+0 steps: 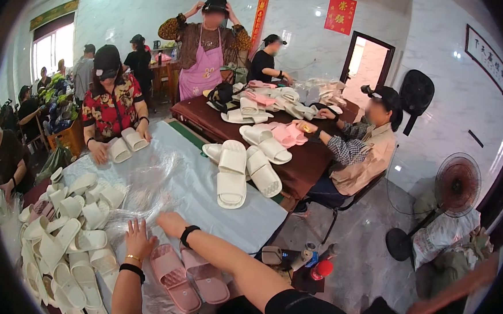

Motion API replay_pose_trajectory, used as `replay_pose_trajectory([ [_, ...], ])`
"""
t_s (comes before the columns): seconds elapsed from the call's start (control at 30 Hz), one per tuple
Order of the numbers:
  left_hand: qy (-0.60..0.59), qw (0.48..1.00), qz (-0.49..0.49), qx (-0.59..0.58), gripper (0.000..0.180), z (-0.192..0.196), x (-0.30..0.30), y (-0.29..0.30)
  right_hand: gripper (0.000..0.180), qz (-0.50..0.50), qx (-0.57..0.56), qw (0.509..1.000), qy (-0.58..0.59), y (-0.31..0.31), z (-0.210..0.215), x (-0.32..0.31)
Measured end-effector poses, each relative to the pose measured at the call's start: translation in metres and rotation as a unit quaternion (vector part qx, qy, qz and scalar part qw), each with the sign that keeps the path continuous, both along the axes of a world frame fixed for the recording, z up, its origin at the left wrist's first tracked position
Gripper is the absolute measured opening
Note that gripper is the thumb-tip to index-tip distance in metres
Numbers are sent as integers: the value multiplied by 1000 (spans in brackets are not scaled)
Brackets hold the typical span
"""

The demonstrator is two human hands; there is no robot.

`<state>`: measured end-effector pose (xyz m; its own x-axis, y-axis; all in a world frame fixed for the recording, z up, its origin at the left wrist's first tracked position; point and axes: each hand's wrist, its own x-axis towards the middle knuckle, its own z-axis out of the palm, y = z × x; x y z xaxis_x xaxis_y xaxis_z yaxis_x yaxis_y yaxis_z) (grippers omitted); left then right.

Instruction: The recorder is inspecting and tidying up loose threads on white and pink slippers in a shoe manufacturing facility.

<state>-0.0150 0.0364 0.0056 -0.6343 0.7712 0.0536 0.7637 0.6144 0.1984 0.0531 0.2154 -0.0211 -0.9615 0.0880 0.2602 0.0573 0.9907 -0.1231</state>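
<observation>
My left hand [140, 240] is open, fingers spread, over clear plastic film [145, 205] on the table's pale blue cover. Just right of it, my right hand [172, 224] is closed, its fingertips turned away from view; whether it grips the film is hidden. Below both hands, close to my body, lies a pair of pink slippers, the left one [176, 279] and the right one [208, 278] side by side. A large heap of cream slippers [67, 243] covers the table left of my left hand.
Across the table a person in a floral shirt [114, 99] handles cream slippers [128, 145]. More cream slippers [232, 179] stand at the table's right side. Beyond is a brown table [199, 110] with slippers and seated people. A standing fan [457, 184] and bottles [321, 269] are at right.
</observation>
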Motion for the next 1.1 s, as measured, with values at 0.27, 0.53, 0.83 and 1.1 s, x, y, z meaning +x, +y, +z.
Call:
replay_pose_trajectory([
  [0.27,-27,1000,-2,-7,83,-10,-3,-6,11,10,-34,999,2,8,16,9],
  [0.53,-33,999,-3,4,84,-12,-1,-8,12,-22,-186,980,64,53,73,53],
  [0.83,-26,1000,8,-14,82,-7,3,-9,5,-145,-618,706,314,120,141,145],
  [1.1,51,998,-26,-29,69,1,5,-10,3,-94,-615,741,253,80,161,192],
])
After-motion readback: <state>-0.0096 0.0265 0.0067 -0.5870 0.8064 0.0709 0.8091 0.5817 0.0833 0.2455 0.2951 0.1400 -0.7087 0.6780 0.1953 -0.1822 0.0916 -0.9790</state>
